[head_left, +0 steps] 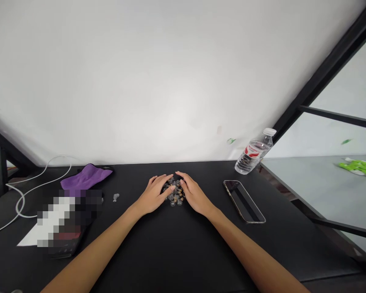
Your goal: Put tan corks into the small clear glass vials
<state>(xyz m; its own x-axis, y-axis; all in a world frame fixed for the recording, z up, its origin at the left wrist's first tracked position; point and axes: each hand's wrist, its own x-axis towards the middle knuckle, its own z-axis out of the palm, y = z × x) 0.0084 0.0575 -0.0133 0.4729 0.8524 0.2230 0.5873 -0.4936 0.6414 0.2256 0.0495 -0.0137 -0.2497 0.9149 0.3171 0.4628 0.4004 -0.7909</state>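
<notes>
A small heap of tiny clear glass bulbs with brass bases (174, 194) lies on the black table (171, 252), near the middle. My left hand (154, 194) rests flat on the table at the heap's left side, fingers stretched out and touching it. My right hand (192, 192) lies at the heap's right side in the same way, fingers extended against the bulbs. The two hands cup the heap between them. Neither hand lifts anything.
A phone (244, 201) lies face up right of my hands. A water bottle (254, 151) leans at the back right. On the left are a purple cloth (85, 177), a white cable (27, 191), one stray bulb (116, 197) and a blurred flat item (65, 221).
</notes>
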